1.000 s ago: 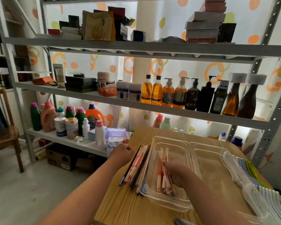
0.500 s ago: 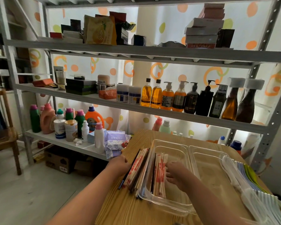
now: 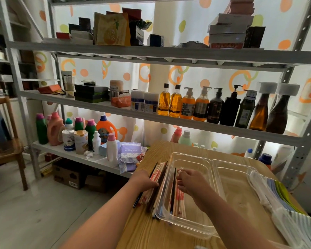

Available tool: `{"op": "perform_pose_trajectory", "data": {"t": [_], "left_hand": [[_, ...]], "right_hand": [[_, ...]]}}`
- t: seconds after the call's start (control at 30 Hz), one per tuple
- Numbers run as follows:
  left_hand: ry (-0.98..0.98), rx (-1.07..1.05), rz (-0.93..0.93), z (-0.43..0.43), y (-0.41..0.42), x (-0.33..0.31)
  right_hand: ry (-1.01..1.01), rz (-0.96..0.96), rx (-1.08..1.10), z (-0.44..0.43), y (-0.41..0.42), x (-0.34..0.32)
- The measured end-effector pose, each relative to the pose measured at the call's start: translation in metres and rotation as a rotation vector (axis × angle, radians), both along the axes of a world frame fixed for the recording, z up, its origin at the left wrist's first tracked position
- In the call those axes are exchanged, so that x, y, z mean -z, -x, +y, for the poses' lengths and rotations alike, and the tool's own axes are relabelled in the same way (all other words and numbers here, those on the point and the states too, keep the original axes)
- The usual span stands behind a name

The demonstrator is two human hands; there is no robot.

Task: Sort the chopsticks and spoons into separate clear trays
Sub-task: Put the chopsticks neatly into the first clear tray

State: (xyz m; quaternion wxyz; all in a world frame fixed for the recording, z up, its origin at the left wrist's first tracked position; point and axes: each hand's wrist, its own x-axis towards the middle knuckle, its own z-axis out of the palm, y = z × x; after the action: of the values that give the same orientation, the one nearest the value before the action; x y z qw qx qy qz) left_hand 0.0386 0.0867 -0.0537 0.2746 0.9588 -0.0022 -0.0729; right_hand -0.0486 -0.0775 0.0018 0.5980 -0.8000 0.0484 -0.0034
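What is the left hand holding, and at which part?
The left hand grips the bundle of red-and-white wrapped chopsticks beside the clear plastic tray, around its middle.

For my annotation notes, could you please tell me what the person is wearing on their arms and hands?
Nothing worn shows. The left hand and right hand are bare, with no gloves and no rings visible. The left forearm and right forearm are also uncovered down to the frame's lower edge, with no sleeve, watch or bracelet in view.
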Motion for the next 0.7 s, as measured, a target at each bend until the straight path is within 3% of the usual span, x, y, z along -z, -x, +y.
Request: {"op": "perform_pose_trajectory", "data": {"t": [0.43,0.7], "left_hand": [[-0.044,-0.031,0.116,-0.006,-0.008,-0.01],[-0.327,0.007,0.099,-0.017,-0.002,-0.009]], "right_hand": [[-0.044,-0.005,-0.044,-0.001,0.002,0.001],[-0.025,-0.007,-0.075,-0.006,0.006,-0.001]]}}
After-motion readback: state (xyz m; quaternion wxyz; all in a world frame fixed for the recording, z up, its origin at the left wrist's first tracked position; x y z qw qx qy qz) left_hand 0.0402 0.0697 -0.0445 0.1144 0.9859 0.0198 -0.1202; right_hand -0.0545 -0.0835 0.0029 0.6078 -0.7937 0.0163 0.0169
